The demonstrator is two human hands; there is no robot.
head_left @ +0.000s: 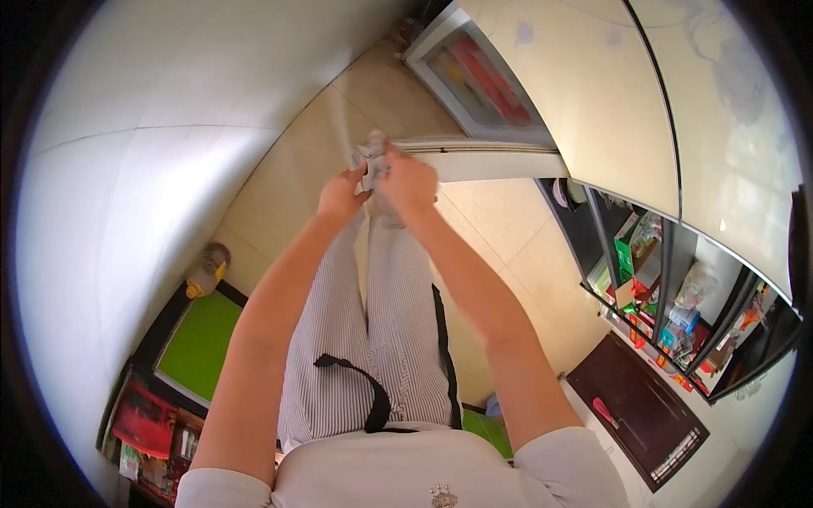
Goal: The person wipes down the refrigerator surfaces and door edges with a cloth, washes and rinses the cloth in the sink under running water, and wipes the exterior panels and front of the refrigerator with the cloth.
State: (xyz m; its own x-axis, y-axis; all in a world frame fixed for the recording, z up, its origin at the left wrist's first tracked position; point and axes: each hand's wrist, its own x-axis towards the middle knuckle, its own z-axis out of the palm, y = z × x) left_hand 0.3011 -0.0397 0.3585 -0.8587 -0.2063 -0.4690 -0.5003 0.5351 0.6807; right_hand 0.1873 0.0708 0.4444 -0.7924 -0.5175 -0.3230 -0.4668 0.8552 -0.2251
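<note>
Both arms reach forward over my striped trousers (326, 347), and the hands are close together. My left hand (341, 195) is closed, thumb and fingers on a greyish-white crumpled thing (373, 152) that looks like cloth, though its kind is unclear. From the other side, my right hand (408, 178) closes on the same thing, its fingers partly smeared by motion. Much of it is hidden behind the hands. A white door track or sill (491, 162) runs rightward just beyond my right hand. A black strap (368, 385) lies loose on the trousers.
Cream cabinet doors (584, 85) rise at the right, above open shelves of packets (652, 279). A framed panel (483, 85) leans beyond the sill. The left side has a white wall (152, 195), a yellow-capped bottle (203, 275) and a green-topped surface (199, 347). Tiled floor (500, 220) lies below.
</note>
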